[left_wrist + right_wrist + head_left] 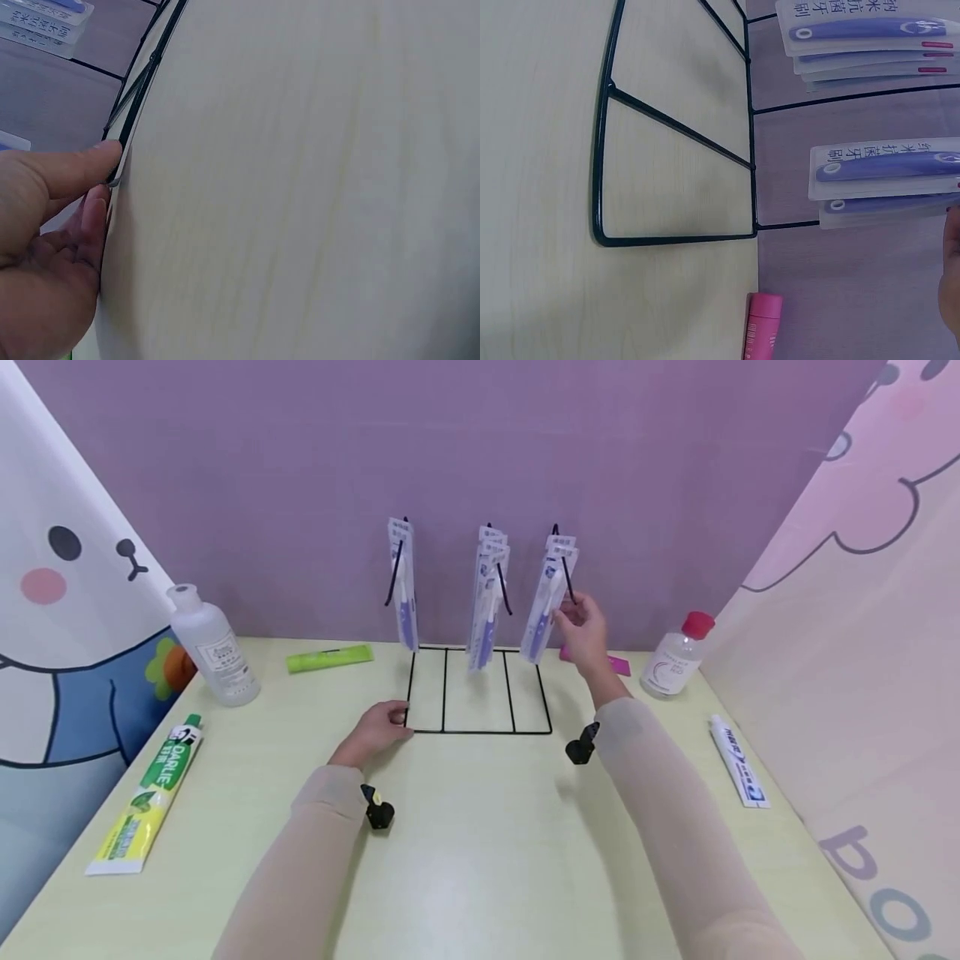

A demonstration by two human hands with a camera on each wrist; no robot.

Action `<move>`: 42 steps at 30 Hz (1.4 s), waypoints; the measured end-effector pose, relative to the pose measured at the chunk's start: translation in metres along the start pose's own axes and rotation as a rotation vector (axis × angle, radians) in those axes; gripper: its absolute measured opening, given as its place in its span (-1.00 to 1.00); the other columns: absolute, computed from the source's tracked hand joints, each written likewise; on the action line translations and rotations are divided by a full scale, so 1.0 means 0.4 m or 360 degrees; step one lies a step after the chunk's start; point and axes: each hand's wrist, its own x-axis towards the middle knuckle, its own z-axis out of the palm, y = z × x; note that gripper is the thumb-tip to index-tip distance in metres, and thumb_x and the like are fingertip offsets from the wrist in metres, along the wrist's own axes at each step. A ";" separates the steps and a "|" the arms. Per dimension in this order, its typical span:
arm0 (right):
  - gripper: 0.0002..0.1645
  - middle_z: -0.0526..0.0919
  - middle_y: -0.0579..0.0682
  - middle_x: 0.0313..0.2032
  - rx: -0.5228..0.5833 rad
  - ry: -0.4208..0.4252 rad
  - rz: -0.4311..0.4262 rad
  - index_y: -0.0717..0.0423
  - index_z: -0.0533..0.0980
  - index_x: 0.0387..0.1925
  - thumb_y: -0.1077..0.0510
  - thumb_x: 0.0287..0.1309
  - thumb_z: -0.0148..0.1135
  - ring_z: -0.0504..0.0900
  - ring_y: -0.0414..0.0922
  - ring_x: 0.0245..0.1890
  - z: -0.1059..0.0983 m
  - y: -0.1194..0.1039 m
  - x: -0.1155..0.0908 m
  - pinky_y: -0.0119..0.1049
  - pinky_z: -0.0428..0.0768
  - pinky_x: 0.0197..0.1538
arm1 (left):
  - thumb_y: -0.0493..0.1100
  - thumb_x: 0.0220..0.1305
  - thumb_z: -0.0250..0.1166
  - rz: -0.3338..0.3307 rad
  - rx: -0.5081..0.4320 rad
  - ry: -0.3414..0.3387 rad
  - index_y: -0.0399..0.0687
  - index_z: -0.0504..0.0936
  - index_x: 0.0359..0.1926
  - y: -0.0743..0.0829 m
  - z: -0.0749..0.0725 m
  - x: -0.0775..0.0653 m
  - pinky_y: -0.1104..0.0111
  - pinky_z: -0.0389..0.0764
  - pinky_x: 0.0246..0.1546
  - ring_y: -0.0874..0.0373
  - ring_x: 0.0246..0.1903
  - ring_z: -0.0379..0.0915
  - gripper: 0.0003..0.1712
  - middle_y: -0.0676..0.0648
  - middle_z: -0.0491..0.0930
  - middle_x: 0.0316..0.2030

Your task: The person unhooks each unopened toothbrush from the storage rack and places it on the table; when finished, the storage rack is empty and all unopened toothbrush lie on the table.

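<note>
A black wire rack (497, 732) stands on the table, its hooks holding packaged toothbrushes with purple handles. My left hand (378, 728) grips the rack's front left corner; in the left wrist view the thumb (109, 154) lies on the wire. One packaged toothbrush (403, 585) hangs on the left hook, and several overlapping packaged toothbrushes (487, 606) on the middle hook. At the right hook, my right hand (587, 635) pinches the edge of a packaged toothbrush (547, 606), one of two there. Only a sliver of that hand shows in the right wrist view.
Left of the rack are a green tube (330, 658), a clear bottle (217, 652) and a yellow-green toothpaste tube (150, 802). To the right are a pink tube (619, 666), partly behind the right hand, a red-capped bottle (675, 660) and a white tube (738, 762). A purple backdrop (300, 527) rises behind.
</note>
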 end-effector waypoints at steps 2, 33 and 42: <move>-0.62 0.55 0.14 -0.21 -0.0023 0.0009 0.0003 0.19 0.43 -0.02 0.38 0.08 0.17 0.50 -0.07 -0.22 -0.003 -0.004 -0.001 -0.30 0.49 -0.12 | -0.35 0.07 0.27 -0.0012 -0.0005 -0.0012 -0.28 0.28 0.22 0.001 0.000 0.002 0.16 0.30 0.04 -0.05 -0.02 0.28 -0.34 -0.23 0.40 -0.03; -0.34 0.38 0.33 -0.09 -0.0350 -0.0724 0.0715 0.22 0.09 0.31 0.35 0.19 0.03 0.52 -0.07 -0.28 -0.278 0.161 -0.156 -0.12 0.57 -0.23 | -0.35 0.11 0.24 0.0001 -0.0044 -0.0002 -0.31 0.27 0.22 0.005 -0.007 0.003 0.17 0.34 0.00 -0.05 -0.04 0.30 -0.37 -0.24 0.40 -0.04; -0.34 0.41 0.28 -0.08 -0.0460 -0.0866 0.0890 0.24 0.11 0.29 0.29 0.19 0.08 0.52 -0.06 -0.29 -0.287 0.209 -0.167 -0.19 0.56 -0.22 | -0.36 0.12 0.23 -0.0048 -0.0072 0.0002 -0.29 0.27 0.23 0.004 -0.002 -0.006 0.18 0.34 -0.01 -0.05 -0.04 0.30 -0.38 -0.24 0.40 -0.03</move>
